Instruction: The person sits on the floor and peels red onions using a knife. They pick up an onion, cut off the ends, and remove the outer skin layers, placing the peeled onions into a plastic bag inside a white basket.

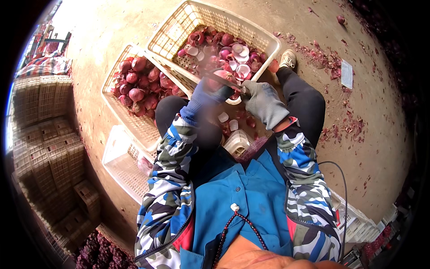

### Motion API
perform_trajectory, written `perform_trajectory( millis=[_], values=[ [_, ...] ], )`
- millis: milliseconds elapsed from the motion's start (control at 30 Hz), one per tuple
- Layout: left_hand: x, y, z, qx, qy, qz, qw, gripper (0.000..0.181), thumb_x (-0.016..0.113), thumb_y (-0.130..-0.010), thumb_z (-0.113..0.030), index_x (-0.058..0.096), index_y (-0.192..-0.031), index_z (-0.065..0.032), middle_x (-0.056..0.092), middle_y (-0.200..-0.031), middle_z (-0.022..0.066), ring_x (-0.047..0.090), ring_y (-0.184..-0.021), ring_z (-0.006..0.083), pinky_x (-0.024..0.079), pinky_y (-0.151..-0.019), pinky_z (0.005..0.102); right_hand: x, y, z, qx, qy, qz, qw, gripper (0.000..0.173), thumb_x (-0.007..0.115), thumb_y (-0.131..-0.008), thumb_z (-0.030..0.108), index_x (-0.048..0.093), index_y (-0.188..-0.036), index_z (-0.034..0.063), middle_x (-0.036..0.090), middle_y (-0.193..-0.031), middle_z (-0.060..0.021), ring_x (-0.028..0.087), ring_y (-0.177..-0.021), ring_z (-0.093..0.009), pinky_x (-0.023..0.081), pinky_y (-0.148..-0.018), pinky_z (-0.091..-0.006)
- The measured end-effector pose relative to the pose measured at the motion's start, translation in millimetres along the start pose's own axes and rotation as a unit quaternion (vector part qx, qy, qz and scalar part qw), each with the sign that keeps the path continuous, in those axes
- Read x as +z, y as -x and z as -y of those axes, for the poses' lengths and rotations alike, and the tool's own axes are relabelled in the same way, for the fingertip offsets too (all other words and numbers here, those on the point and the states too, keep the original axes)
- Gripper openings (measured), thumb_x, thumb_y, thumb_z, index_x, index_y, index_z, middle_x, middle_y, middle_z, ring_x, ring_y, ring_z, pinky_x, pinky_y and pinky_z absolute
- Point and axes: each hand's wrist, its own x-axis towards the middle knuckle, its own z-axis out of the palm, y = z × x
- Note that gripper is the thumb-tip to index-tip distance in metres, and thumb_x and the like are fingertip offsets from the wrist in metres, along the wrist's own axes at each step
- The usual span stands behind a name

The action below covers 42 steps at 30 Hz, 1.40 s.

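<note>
My left hand (213,93), in a blue knit glove, holds a red onion (224,75) over the near side of a plastic crate. A smudge on the lens blurs this spot. My right hand (265,102), in a grey coated glove, grips a knife (223,80), its blade pointing left across the onion. Below the hands, the crate (268,37) holds loose onion skins, cut onion ends (241,55) and several onions. To its left, a second crate (116,106) is heaped with whole red onions (137,94). Most of the knife handle is hidden inside my right glove.
Between my legs sit a small plastic container (237,141) and purple netting (253,148). A white crate (117,161) stands at my left. Stacked crates (50,144) line the far left. Onion skins (349,127) litter the floor at right, near a pale sheet (346,74).
</note>
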Motion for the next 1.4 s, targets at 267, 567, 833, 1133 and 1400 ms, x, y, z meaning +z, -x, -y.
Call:
perform_trajectory(
  millis=[267, 567, 833, 1133, 1400],
  values=[
    [3, 6, 2, -0.062, 0.008, -0.024, 0.998, 0.06, 0.072, -0.087, -0.018, 0.042, -0.136, -0.0014, 0.059, -0.122, 0.0096, 0.059, -0.11, 0.019, 0.049, -0.096, 0.0339, 13, -10, -12, 0.016, 0.07, -0.048, 0.996, 0.013, 0.058, -0.085, 0.022, 0.065, -0.092, 0.0136, 0.068, -0.087, -0.0159, 0.065, -0.085, -0.037, 0.051, -0.074, -0.0462],
    [12, 0, -7, 0.119, -0.052, -0.048, 0.99, 0.073, 0.072, -0.087, -0.016, 0.03, -0.146, -0.0059, 0.048, -0.134, 0.0095, 0.052, -0.119, 0.0192, 0.042, -0.104, 0.0347, -3, 2, -19, 0.13, -0.589, 0.131, 0.787, 0.022, 0.064, -0.091, 0.022, 0.063, -0.106, 0.0048, 0.062, -0.074, -0.0008, 0.053, -0.051, -0.006, 0.04, -0.045, -0.0205],
    [2, -5, 7, -0.03, 0.127, -0.114, 0.985, 0.054, 0.058, -0.096, -0.04, 0.042, -0.137, -0.008, 0.053, -0.128, 0.009, 0.055, -0.116, 0.0222, 0.047, -0.101, 0.0404, 23, -8, 13, -0.098, -0.391, -0.107, 0.909, 0.038, 0.056, -0.092, 0.003, 0.057, -0.129, 0.0089, 0.067, -0.096, 0.0003, 0.06, -0.071, -0.007, 0.049, -0.063, -0.0222],
    [5, -3, 5, -0.009, 0.058, -0.118, 0.991, 0.053, 0.06, -0.093, -0.043, 0.048, -0.13, -0.0072, 0.055, -0.121, 0.0077, 0.056, -0.113, 0.0242, 0.048, -0.099, 0.043, 19, -6, 7, 0.033, -0.046, -0.076, 0.996, 0.016, 0.056, -0.089, 0.024, 0.061, -0.093, 0.01, 0.065, -0.085, -0.0186, 0.063, -0.083, -0.04, 0.049, -0.069, -0.048],
    [6, -1, 24, 0.047, 0.144, -0.114, 0.982, 0.059, 0.063, -0.091, -0.044, 0.046, -0.132, -0.0039, 0.055, -0.125, 0.0115, 0.056, -0.115, 0.0274, 0.048, -0.1, 0.0464, 19, -13, 2, 0.045, -0.023, -0.084, 0.995, 0.013, 0.062, -0.084, 0.019, 0.062, -0.093, 0.0106, 0.066, -0.081, -0.0167, 0.064, -0.081, -0.039, 0.05, -0.07, -0.0467]
  ],
)
